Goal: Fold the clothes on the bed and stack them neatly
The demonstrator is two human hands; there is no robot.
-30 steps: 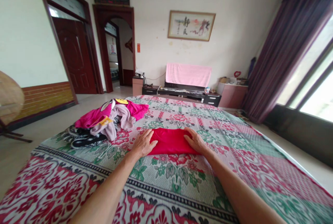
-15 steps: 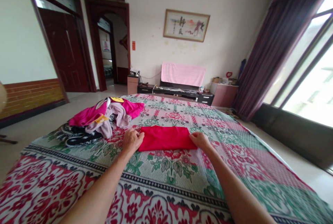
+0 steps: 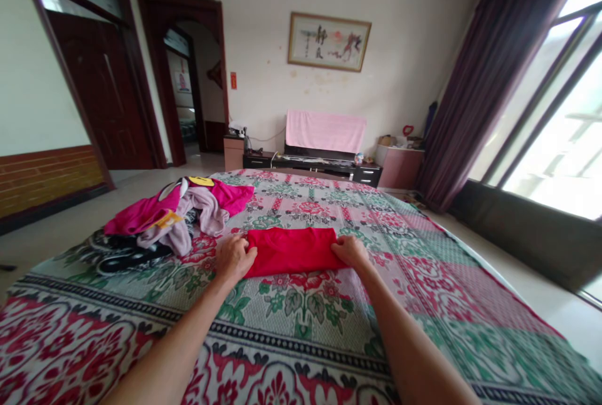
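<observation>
A red garment (image 3: 294, 252), folded into a flat oblong, lies in front of me on a flowered cloth (image 3: 301, 305). My left hand (image 3: 235, 257) is closed on its left end, thumb on top. At the opposite end my right hand (image 3: 352, 251) pinches the right edge between thumb and fingers. Both hands rest low, close to the cloth. Which kind of garment it is cannot be told from the folds. To the left of my left hand sits a loose heap of clothes (image 3: 176, 214) in bright pink, pale mauve and black-and-white.
The flowered cloth covers a wide surface reaching toward a low black cabinet (image 3: 367, 175). On that cabinet stands something draped with a pink towel (image 3: 325, 131). A purple curtain (image 3: 470, 79) and window are at the right, a dark red door (image 3: 101, 91) at the left.
The view has turned slightly right, so everything sits further left. Both hands still grip the red garment's ends; its upper edge looks a little more rumpled.
</observation>
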